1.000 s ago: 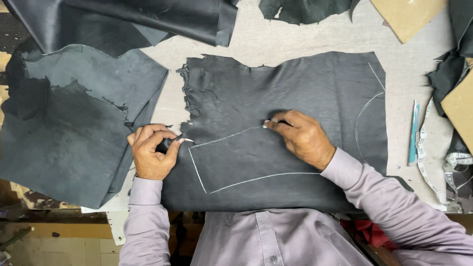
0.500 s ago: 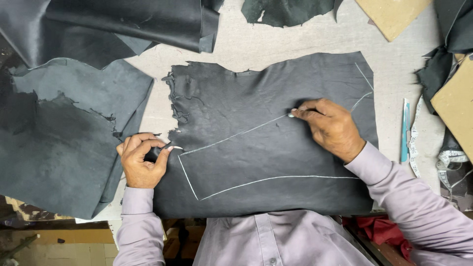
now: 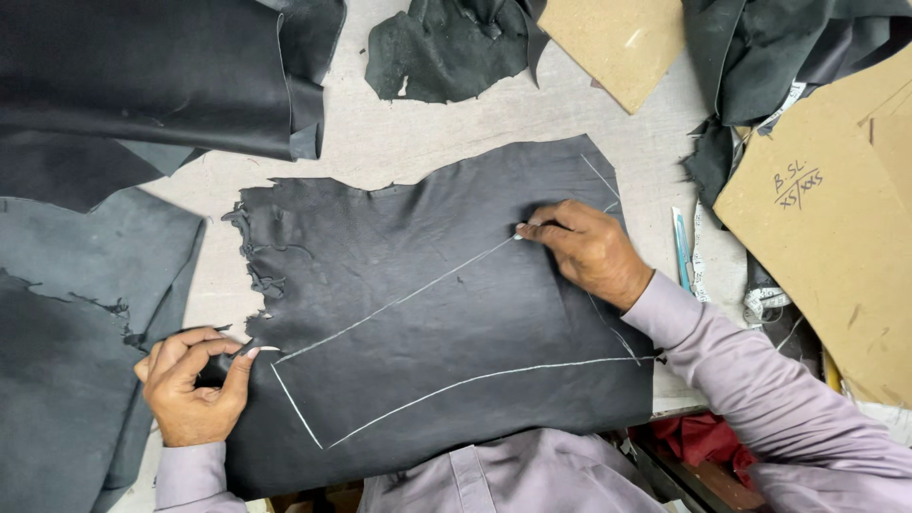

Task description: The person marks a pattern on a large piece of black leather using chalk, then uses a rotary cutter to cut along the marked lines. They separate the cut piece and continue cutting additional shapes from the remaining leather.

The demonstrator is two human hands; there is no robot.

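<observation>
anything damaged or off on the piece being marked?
Yes: the left edge of the dark leather piece is ragged and torn, with frayed strips hanging near the left hand. Its other edges look cleanly cut. The chalk lines run straight; the right hand rests at their upper end.

Pale worktable [image 3: 427, 142], evenly lit, cluttered edges

Brown cardboard patterns [image 3: 836, 247], dark leather scraps [image 3: 446, 47], folded black hide [image 3: 142, 76], pale worktable [image 3: 427, 142]

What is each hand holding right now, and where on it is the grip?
The left hand pinches the dark leather piece at its ragged left edge. The right hand presses its fingertips at the chalk line's upper end; whether it holds chalk cannot be told.
</observation>
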